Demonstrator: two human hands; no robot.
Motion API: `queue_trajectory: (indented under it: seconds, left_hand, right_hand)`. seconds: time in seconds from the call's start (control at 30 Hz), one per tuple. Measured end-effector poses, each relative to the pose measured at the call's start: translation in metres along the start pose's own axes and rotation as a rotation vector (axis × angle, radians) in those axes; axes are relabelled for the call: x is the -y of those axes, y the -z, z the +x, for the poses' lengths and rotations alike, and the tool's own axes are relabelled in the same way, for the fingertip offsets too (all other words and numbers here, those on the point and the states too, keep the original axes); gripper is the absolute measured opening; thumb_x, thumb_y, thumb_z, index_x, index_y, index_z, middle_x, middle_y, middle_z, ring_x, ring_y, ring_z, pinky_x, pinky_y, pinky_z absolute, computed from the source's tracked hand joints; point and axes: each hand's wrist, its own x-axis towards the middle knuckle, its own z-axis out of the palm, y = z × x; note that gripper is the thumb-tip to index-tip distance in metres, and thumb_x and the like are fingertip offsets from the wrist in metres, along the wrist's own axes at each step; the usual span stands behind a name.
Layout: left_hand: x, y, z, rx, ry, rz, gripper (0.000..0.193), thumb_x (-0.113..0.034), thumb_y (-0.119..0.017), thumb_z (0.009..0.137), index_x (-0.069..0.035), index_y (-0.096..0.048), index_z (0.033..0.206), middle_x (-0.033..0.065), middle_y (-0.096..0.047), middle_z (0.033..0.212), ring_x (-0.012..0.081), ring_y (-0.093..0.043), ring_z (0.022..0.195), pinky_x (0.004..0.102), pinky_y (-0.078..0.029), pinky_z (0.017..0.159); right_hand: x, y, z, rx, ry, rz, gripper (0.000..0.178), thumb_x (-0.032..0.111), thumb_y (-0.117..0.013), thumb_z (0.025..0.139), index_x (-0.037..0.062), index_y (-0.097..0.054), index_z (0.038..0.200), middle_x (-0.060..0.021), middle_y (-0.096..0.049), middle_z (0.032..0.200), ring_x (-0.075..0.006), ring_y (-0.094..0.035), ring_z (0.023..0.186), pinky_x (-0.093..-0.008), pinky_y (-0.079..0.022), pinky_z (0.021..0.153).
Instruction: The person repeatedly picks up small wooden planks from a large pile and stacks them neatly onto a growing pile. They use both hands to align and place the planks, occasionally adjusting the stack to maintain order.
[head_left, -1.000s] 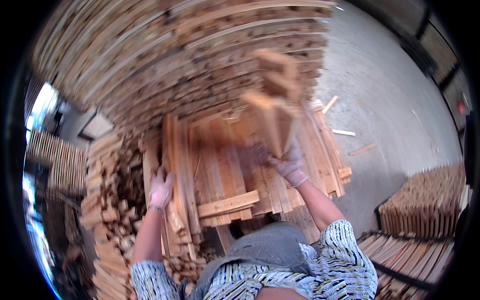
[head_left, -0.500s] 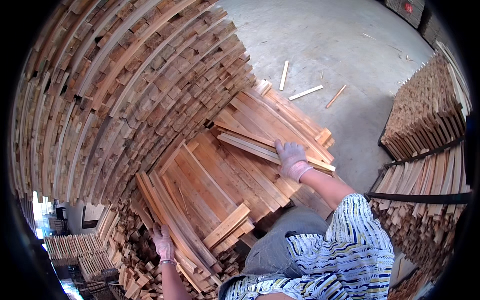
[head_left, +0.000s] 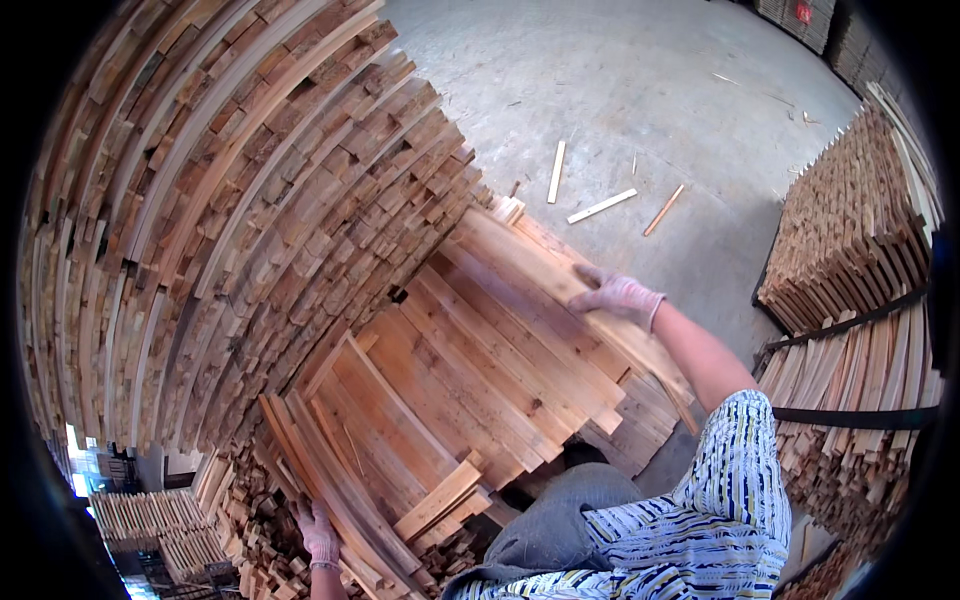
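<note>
My right hand (head_left: 618, 297), in a pale pinkish work glove, grips a long wooden board (head_left: 540, 258) near its right part, fingers over its edge. The board is slightly blurred and lies along the far right side of a layer of flat planks (head_left: 490, 350). My left hand (head_left: 318, 535), gloved likewise, rests at the lower left against the outer side of several long narrow boards (head_left: 335, 480). Its fingers look stretched out along them. Two short wood pieces (head_left: 438, 500) lie across the near ends of the planks.
A tall stack of timber (head_left: 250, 210) rises at the left. Strapped bundles of slats (head_left: 845, 250) stand at the right. A few loose strips (head_left: 602, 205) lie on the concrete floor (head_left: 680, 110). Offcuts (head_left: 235, 510) are heaped beside my left hand.
My right hand has moved up and right, from a bunch of thin strips to the long board at the far side. The strips no longer show there. My left hand stays by the narrow boards.
</note>
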Motion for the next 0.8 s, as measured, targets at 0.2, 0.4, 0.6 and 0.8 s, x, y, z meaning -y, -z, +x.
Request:
queue_trajectory:
  seconds: [0.2,0.4,0.6,0.8]
  left_hand:
    - [-0.007,-0.001,-0.001,-0.028,0.071,0.125,0.066,-0.04,-0.054,0.101,0.0,-0.039,0.151,0.0206,-0.023,0.163,0.0336,-0.03,0.147,0.0397,-0.03,0.117]
    - [-0.006,0.0,0.001,-0.018,0.067,0.056,0.066,-0.039,-0.054,0.101,0.002,-0.039,0.15,0.0202,-0.022,0.162,0.0332,-0.032,0.145,0.0391,-0.032,0.116]
    - [0.004,0.001,0.004,0.002,0.022,-0.026,0.067,-0.036,-0.058,0.098,0.0,-0.039,0.152,0.019,-0.021,0.163,0.0332,-0.032,0.145,0.0385,-0.034,0.114]
    - [-0.007,0.0,-0.003,-0.03,0.07,0.053,0.069,-0.043,-0.058,0.097,-0.001,-0.042,0.15,0.0211,-0.026,0.161,0.0349,-0.029,0.147,0.0393,-0.028,0.118]
  right_hand:
    - [-0.035,0.028,0.062,0.116,-0.118,0.155,0.101,0.038,-0.082,0.082,-0.0024,-0.028,0.156,-0.0192,-0.044,0.154,-0.0252,-0.042,0.142,-0.0338,-0.034,0.117]
    - [-0.022,0.004,0.074,0.038,-0.112,-0.505,0.084,0.036,-0.074,0.087,0.0045,-0.035,0.154,-0.0247,-0.048,0.148,-0.0376,-0.051,0.133,-0.0413,-0.043,0.109]
    - [0.017,-0.012,0.07,-0.234,0.034,-0.772,0.061,0.013,-0.059,0.09,0.0151,-0.041,0.149,-0.024,-0.063,0.123,-0.0412,-0.063,0.112,-0.0445,-0.051,0.097]
    - [-0.005,0.013,0.108,-0.283,0.091,-0.871,0.053,0.026,-0.054,0.097,0.0136,-0.042,0.147,-0.0268,-0.064,0.115,-0.0422,-0.065,0.107,-0.0491,-0.052,0.092]
